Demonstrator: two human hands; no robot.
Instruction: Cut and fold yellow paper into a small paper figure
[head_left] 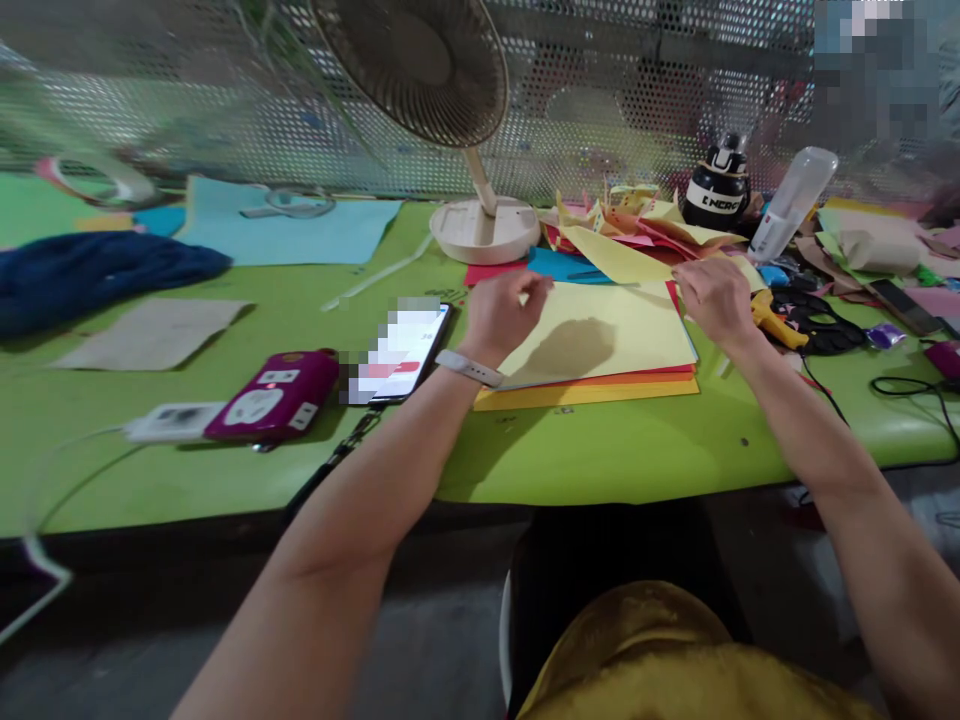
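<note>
A pale yellow sheet of paper (pixel 626 325) lies on top of a stack of coloured paper (pixel 600 390) with red, orange and yellow edges showing. My left hand (pixel 508 308) is curled closed by the sheet's upper left corner, and its shadow falls across the paper. At the upper right corner my right hand (pixel 714 292) is also closed, fingers bent inward, close to the tip of a folded yellow paper piece (pixel 622 258). What either hand pinches, if anything, is hidden. Just left of my left wrist lies a lit phone (pixel 409 355).
A fan (pixel 484 230) stands behind the stack, with cut paper scraps (pixel 645 215) beside it. To the right are a black bottle (pixel 716 190), a clear bottle (pixel 795 205) and yellow-and-black scissors (pixel 780 320). A purple power bank (pixel 281 395) with a cable is at left.
</note>
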